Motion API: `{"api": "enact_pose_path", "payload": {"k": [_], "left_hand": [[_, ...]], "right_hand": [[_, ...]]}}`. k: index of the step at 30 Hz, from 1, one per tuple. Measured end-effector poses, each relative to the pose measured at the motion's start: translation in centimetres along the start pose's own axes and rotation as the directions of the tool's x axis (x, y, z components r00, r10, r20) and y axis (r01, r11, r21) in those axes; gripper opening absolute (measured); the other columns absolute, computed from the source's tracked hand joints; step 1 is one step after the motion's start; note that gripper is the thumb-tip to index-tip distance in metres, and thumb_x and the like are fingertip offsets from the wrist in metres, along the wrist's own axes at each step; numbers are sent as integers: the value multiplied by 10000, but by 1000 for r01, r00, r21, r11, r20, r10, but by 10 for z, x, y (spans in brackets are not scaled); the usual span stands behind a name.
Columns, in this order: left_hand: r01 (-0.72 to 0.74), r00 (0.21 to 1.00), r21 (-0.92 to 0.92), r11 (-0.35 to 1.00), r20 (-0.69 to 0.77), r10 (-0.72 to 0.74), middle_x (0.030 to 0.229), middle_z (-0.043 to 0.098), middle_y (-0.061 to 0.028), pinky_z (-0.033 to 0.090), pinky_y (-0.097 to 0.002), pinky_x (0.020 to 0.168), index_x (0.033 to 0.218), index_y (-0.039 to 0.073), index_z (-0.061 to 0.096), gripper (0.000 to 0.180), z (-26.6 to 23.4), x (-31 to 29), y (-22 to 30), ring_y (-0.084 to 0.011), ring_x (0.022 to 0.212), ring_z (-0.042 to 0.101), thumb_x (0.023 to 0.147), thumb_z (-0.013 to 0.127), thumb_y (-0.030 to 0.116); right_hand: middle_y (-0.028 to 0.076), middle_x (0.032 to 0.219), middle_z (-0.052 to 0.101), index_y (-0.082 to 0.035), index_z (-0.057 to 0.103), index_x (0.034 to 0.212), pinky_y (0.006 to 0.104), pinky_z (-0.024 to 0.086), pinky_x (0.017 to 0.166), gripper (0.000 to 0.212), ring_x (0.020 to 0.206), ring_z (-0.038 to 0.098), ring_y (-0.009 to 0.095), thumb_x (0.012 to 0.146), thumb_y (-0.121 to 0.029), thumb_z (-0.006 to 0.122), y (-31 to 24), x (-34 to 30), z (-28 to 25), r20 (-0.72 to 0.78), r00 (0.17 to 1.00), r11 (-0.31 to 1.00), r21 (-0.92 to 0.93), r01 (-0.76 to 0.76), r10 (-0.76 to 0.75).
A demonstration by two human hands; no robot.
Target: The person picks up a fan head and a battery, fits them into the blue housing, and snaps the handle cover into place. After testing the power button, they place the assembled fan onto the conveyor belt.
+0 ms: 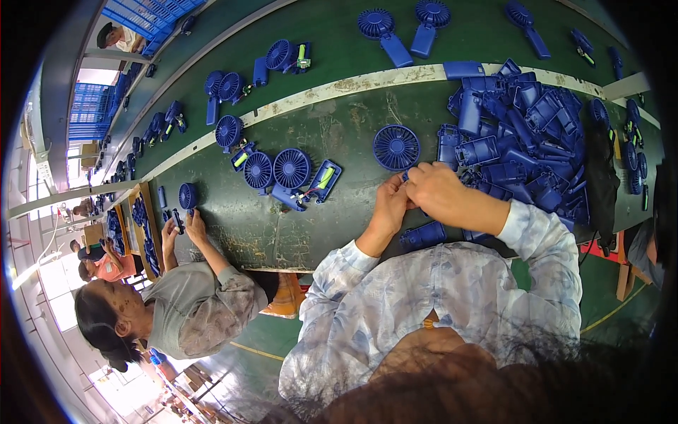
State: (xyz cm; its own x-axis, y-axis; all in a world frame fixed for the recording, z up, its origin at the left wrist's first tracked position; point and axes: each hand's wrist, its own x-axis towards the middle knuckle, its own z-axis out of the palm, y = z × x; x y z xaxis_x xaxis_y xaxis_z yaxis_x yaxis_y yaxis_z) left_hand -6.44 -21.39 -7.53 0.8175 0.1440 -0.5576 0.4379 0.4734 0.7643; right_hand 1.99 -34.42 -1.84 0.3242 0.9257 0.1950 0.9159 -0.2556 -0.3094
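Close in front of me, both my hands meet on a blue handheld fan. Its round slatted head [396, 147] points away from me, and its handle is mostly hidden by my fingers. My left hand [387, 208] is closed round the handle from the left. Over the handle's upper end, my right hand [438, 189] is closed, its fingers pressed together near the neck. Whether a small part sits between those fingers is hidden. Just right of my right hand, a blue plastic housing [477, 150] lies at the edge of a big heap.
The heap of blue housings [544, 141] covers the bench's right side. Left of me lie fans with opened handles [292, 169]. A pale rail [339, 86] divides the bench from a green belt [332, 42] bearing more fans. At the left, a co-worker's hands [185, 230] hold another fan.
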Motion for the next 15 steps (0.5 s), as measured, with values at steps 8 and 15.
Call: {"api": "enact_pose_path", "payload": {"k": [8, 15], "left_hand": [[-8, 998, -58, 998, 58, 12, 867, 638, 0, 532, -201, 598, 1078, 20, 601, 175, 1, -1, -1, -68, 710, 620, 980, 506, 130], [61, 997, -222, 973, 59, -49, 879, 653, -29, 582, -281, 633, 1089, 18, 600, 182, 3, 1, 13, -118, 714, 650, 974, 527, 140]], "right_hand": [[85, 824, 582, -49, 631, 804, 389, 491, 697, 101, 820, 601, 255, 743, -127, 613, 6, -29, 13, -62, 998, 993, 115, -12, 19], [93, 849, 543, -28, 607, 800, 342, 508, 678, 111, 859, 568, 251, 700, -72, 585, 77, -37, -68, -31, 986, 948, -271, -165, 163]]}}
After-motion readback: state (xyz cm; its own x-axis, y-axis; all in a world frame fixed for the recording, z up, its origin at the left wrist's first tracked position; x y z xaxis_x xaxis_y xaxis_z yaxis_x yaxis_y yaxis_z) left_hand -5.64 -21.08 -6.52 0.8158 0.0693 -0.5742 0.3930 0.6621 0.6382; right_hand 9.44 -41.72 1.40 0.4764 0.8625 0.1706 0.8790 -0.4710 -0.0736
